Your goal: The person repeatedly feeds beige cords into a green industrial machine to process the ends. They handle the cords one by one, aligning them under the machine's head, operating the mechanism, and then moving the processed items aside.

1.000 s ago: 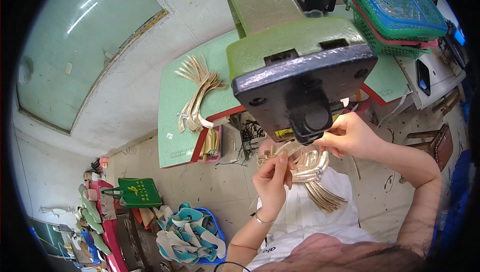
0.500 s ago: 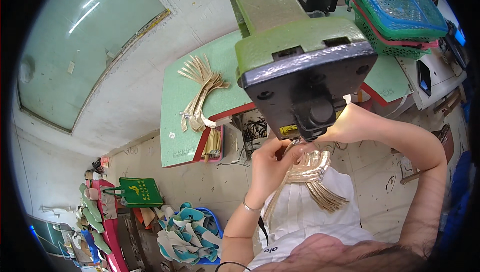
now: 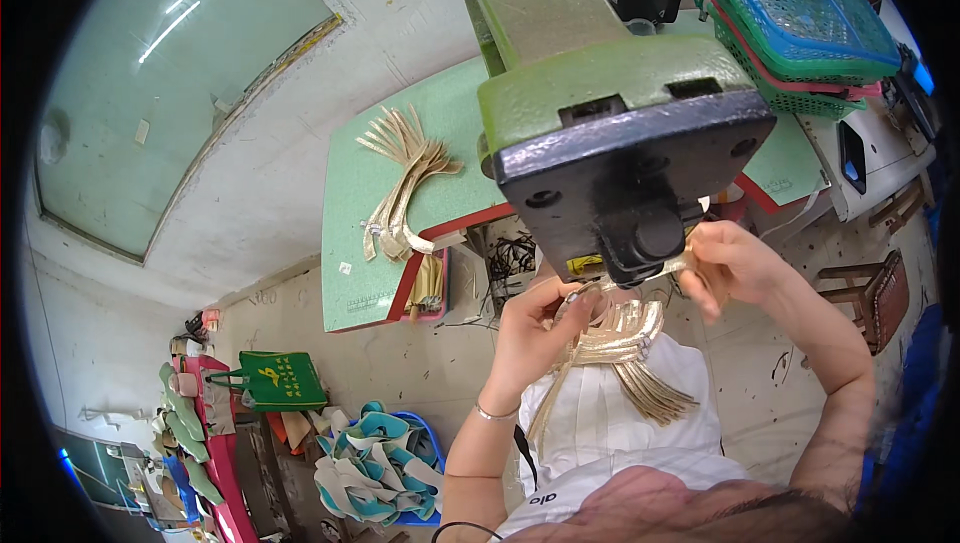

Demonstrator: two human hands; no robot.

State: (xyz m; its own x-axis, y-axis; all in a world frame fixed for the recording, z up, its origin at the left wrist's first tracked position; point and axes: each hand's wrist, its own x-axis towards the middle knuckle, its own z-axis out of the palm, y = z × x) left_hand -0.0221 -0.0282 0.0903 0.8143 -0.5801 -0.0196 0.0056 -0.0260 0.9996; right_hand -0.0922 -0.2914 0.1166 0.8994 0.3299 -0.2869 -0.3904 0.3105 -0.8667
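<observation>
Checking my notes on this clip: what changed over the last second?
Both hands rose under the machine head: the left hand and right hand now pinch one gold strip by its post. The gold strip bundle stays on the lap; the pile on the green table is unchanged.

Your left hand and right hand pinch glossy, metallic-gold straps, smooth like coated leather. Above them the machine head is rough-painted green metal with a matt black face. The surface looks smooth and matt green; the baskets are plastic mesh.
</observation>
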